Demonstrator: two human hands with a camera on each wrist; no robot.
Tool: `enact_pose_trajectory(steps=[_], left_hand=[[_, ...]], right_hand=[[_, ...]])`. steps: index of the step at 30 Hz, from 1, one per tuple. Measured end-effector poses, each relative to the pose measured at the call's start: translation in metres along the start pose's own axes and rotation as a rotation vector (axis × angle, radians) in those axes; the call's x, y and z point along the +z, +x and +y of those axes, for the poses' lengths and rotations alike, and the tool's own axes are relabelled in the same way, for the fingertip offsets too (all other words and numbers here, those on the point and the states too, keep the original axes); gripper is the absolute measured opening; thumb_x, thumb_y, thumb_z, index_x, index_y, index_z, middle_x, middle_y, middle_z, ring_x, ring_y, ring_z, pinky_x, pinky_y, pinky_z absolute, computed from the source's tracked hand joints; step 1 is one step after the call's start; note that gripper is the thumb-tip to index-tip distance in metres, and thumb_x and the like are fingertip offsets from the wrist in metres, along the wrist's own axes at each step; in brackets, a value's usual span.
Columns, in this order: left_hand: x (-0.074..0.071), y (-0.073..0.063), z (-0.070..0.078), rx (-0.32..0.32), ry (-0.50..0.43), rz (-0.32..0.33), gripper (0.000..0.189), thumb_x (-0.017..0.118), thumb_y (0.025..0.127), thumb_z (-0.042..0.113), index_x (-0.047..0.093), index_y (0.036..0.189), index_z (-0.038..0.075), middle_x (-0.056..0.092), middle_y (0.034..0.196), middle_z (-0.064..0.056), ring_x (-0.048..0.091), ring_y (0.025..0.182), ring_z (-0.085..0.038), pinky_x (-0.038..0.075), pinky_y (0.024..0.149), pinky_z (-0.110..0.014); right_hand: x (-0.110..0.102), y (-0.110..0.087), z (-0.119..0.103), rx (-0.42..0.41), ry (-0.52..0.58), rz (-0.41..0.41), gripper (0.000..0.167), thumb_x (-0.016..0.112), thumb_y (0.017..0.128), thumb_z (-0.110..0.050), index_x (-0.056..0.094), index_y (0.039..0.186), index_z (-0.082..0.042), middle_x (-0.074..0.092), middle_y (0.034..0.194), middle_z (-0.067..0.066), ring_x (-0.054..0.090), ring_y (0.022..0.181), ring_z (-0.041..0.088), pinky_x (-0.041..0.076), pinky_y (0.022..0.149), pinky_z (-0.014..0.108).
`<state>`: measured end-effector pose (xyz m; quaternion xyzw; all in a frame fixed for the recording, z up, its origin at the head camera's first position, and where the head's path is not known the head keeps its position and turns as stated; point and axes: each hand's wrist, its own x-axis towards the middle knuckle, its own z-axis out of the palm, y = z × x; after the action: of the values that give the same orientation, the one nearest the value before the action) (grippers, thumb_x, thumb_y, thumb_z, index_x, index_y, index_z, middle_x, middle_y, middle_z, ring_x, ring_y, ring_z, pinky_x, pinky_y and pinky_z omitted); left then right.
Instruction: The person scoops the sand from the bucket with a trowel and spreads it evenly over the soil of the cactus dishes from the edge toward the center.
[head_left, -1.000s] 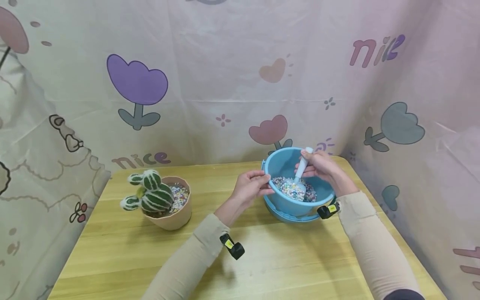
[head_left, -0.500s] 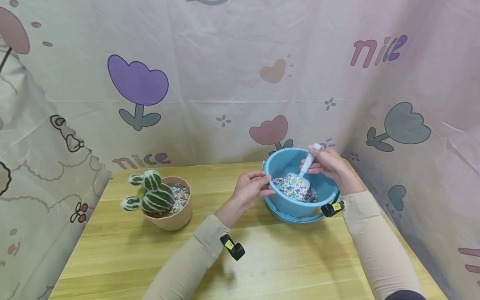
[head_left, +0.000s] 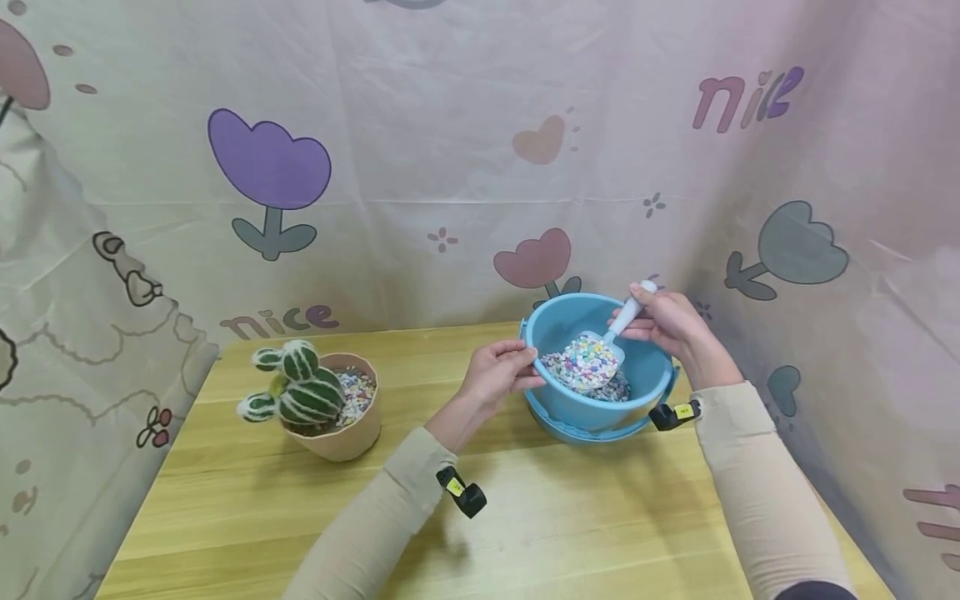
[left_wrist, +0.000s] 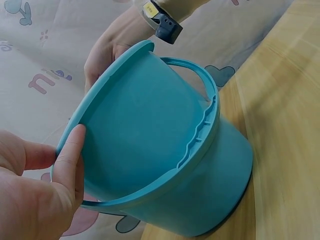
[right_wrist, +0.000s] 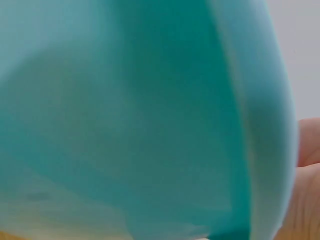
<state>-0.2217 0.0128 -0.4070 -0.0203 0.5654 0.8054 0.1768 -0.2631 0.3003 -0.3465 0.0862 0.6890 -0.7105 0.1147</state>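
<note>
In the head view, a blue bucket (head_left: pixel 592 415) stands at the right of the table. My left hand (head_left: pixel 495 375) pinches its rim at the left, thumb and fingers on either side, as the left wrist view shows with the bucket (left_wrist: pixel 140 125) close up. My right hand (head_left: pixel 667 323) grips the handle of a pale blue scoop (head_left: pixel 626 319) inside the bucket. Small multicoloured pellets (head_left: pixel 591 360) heap on the scoop's blade, and more lie under it. In the right wrist view the blurred bucket wall (right_wrist: pixel 125 125) hides the scoop.
A peach-coloured pot (head_left: pixel 352 437) with a knitted-looking cactus (head_left: pixel 309 396) and similar pellets stands on the left of the wooden table (head_left: pixel 540 517). A ribbed blue handle (left_wrist: pixel 197 137) curves round the bucket's outside. Printed cloth (head_left: pixel 405 167) hangs behind and at both sides.
My right hand has moved to the right, drawing the scoop up through the pellets; its heaped blade now shows plainly. My left hand stays at the rim.
</note>
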Motion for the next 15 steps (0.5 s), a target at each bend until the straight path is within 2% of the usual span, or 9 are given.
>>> enact_pose_trajectory(steps=[7, 15], left_hand=[[-0.0004, 0.0011, -0.0006, -0.012, 0.008, 0.003, 0.028, 0.069, 0.101, 0.003, 0.064, 0.127, -0.007, 0.071, 0.091, -0.008, 0.075, 0.073, -0.012, 0.068, 0.073, -0.026], [-0.0001, 0.0016, -0.0003, -0.008, 0.015, 0.004, 0.025, 0.068, 0.102, 0.004, 0.065, 0.124, -0.006, 0.071, 0.089, -0.009, 0.075, 0.073, -0.012, 0.068, 0.074, -0.026]], right_hand=[[-0.0056, -0.0007, -0.0006, 0.025, 0.089, 0.02, 0.028, 0.048, 0.112, -0.036, 0.045, 0.125, -0.011, 0.078, 0.088, 0.007, 0.081, 0.08, 0.019, 0.068, 0.08, 0.032], [-0.0068, -0.0062, -0.0033, 0.016, 0.188, 0.037, 0.031, 0.053, 0.11, -0.036, 0.049, 0.126, -0.01, 0.079, 0.088, 0.008, 0.081, 0.082, 0.02, 0.067, 0.082, 0.033]])
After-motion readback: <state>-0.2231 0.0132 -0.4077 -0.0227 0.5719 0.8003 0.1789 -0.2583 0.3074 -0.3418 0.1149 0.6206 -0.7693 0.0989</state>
